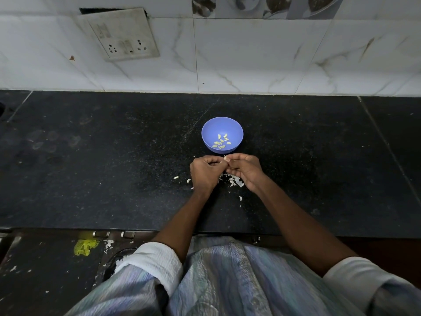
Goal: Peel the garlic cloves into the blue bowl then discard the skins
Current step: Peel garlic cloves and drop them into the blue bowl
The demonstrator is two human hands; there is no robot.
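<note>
At frame centre, the left hand (204,174) and right hand (245,170) both keep a pinching grip on one garlic clove (226,158), just below the blue bowl (222,126) holding peeled cloves (221,142). Skins (233,181) litter the black table (91,179) beneath.

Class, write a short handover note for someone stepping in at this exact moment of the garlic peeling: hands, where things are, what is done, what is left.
Left hand and right hand: fingers curled, together pinching one garlic clove just in front of the blue bowl.
Done: several peeled cloves lie in the bowl.
Skins lie scattered on the black counter under and beside the hands.
Left: finish this clove, drop it in the bowl, then gather and discard the skins.
</note>
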